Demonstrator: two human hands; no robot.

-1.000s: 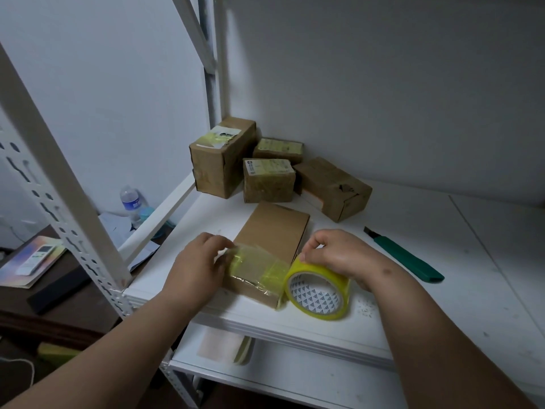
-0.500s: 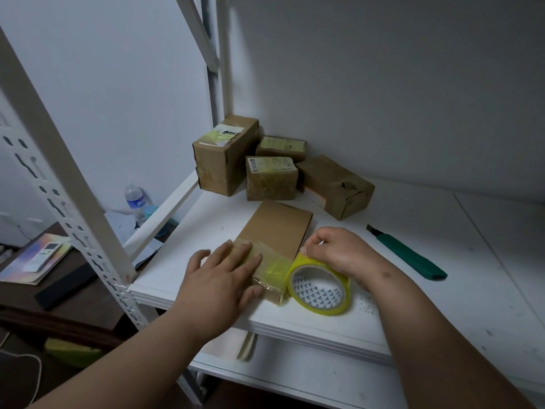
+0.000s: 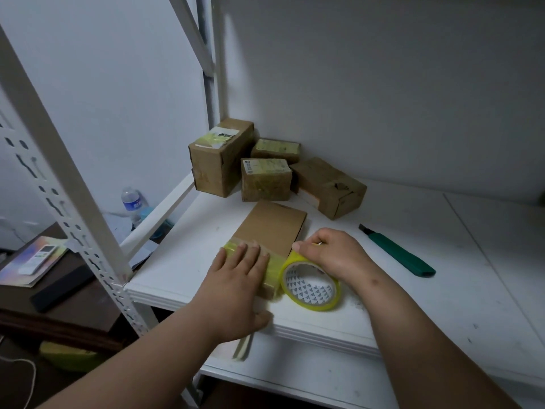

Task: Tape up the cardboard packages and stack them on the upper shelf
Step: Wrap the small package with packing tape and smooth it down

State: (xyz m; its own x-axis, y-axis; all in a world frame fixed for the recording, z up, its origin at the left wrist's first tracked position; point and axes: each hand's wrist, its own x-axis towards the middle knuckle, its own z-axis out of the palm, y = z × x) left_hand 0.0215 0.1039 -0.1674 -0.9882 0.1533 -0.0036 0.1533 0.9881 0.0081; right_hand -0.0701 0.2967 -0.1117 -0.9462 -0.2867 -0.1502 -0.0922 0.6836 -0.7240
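A flat brown cardboard package [image 3: 272, 228] lies on the white shelf [image 3: 442, 290] near its front edge. A strip of yellowish clear tape [image 3: 272, 268] runs across the package's near end to the tape roll [image 3: 309, 286], which stands on edge at the package's right side. My left hand [image 3: 236, 278] lies flat on the tape, fingers straight, pressing it onto the package. My right hand [image 3: 333, 255] grips the top of the roll. Several taped cardboard boxes [image 3: 265, 178] sit in the back corner of the shelf.
A green utility knife [image 3: 398, 250] lies on the shelf right of my right hand. A perforated white upright [image 3: 59, 184] stands at the shelf's front left corner. Left and below, a dark desk holds a water bottle [image 3: 131, 200], a remote and papers. A lower shelf runs beneath.
My left hand let go of the pinched tape end and went flat, sliding across the tape to press it onto the package. The right hand and the roll stayed nearly still.
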